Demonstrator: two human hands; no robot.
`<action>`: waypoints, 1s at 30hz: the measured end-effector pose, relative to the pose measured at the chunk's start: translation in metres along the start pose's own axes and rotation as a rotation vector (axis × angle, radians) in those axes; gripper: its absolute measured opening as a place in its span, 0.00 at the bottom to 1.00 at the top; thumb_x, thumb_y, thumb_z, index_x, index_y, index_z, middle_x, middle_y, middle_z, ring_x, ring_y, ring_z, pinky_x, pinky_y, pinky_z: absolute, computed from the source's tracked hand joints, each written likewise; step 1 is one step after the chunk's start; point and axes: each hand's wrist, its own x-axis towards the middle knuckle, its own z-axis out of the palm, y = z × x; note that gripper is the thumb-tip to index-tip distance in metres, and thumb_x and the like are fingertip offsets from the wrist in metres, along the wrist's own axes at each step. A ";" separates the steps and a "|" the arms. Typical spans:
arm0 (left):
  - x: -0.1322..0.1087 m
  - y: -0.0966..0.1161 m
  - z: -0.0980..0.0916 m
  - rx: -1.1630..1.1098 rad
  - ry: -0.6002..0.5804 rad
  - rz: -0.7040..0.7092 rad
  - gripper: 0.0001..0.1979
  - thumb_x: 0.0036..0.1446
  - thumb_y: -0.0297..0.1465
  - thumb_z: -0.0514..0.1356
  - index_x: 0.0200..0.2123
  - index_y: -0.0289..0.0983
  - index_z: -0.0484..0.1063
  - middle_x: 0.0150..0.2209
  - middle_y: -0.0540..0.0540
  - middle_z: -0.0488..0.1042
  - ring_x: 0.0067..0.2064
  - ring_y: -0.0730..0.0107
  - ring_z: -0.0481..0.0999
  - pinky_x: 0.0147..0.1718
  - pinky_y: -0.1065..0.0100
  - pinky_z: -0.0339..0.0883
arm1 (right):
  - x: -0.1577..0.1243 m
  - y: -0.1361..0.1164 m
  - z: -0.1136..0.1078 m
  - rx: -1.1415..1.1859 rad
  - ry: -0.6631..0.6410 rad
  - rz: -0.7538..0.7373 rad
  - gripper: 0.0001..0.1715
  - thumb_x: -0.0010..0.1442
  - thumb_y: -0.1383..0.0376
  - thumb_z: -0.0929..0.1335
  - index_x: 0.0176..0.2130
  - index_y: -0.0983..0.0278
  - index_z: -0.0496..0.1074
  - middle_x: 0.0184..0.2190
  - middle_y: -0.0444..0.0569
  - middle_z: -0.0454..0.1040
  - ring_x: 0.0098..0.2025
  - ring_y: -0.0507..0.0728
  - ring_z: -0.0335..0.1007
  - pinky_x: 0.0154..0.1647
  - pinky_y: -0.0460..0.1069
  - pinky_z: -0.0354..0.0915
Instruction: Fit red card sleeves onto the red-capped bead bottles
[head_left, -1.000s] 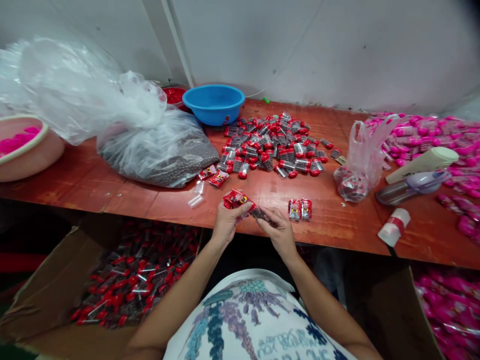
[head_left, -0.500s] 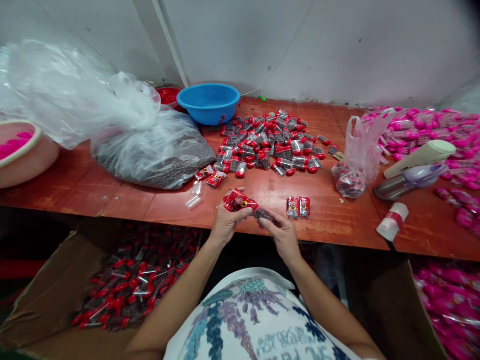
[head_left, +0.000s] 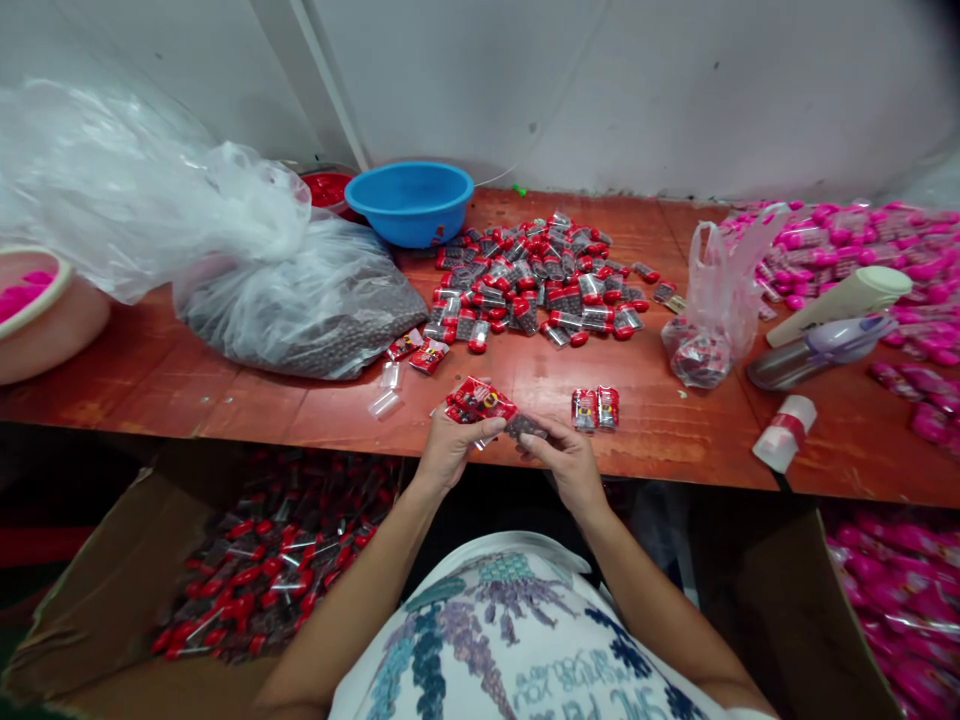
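Observation:
My left hand [head_left: 450,440] is closed around some red printed packets [head_left: 480,400], held above the table's front edge. My right hand [head_left: 564,455] pinches a small dark-filled piece [head_left: 525,426] that touches the right end of those packets. Whether that piece sits inside a packet I cannot tell. To the right of my hands, two red-topped packets [head_left: 595,408] lie side by side on the table. Left of my hands are small clear plastic pieces [head_left: 385,404] and two loose red packets [head_left: 429,355].
A heap of red-capped clear containers [head_left: 540,280] covers the table's middle, near a blue basin [head_left: 411,205]. Left is a large plastic bag [head_left: 315,310] of dark beads. Bottles [head_left: 817,358], a small carrier bag [head_left: 701,350] and pink containers [head_left: 847,250] stand right. A cardboard box [head_left: 97,590] lies below.
The view has shifted slightly. My left hand has turned the packets a little, and a clear edge now shows beneath them. My right hand keeps its pinch on the dark piece.

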 end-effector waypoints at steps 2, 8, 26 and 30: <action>-0.001 0.000 0.000 -0.021 -0.008 -0.019 0.30 0.31 0.22 0.73 0.43 0.35 0.75 0.30 0.48 0.78 0.30 0.70 0.76 0.31 0.72 0.69 | 0.000 -0.001 0.000 -0.052 0.011 -0.054 0.19 0.53 0.61 0.71 0.47 0.56 0.76 0.37 0.45 0.71 0.34 0.53 0.69 0.35 0.49 0.69; 0.000 0.000 -0.001 0.020 -0.010 -0.015 0.28 0.33 0.24 0.72 0.44 0.36 0.74 0.29 0.49 0.77 0.28 0.71 0.76 0.30 0.71 0.69 | -0.002 0.000 0.000 -0.145 0.036 -0.120 0.18 0.53 0.62 0.71 0.46 0.56 0.76 0.36 0.46 0.72 0.35 0.53 0.69 0.37 0.49 0.68; 0.004 0.000 0.004 0.126 -0.068 -0.104 0.15 0.33 0.25 0.73 0.29 0.32 0.76 0.27 0.46 0.77 0.29 0.69 0.76 0.31 0.69 0.71 | -0.002 0.003 -0.008 -0.347 -0.048 -0.281 0.26 0.59 0.64 0.67 0.57 0.52 0.66 0.40 0.47 0.68 0.40 0.54 0.67 0.40 0.48 0.67; 0.004 -0.002 0.004 0.118 -0.106 -0.124 0.13 0.35 0.27 0.72 0.28 0.32 0.76 0.27 0.46 0.77 0.29 0.68 0.76 0.30 0.68 0.72 | 0.001 0.005 -0.011 -0.331 -0.123 -0.234 0.28 0.59 0.64 0.67 0.58 0.51 0.64 0.39 0.46 0.66 0.38 0.52 0.66 0.39 0.47 0.68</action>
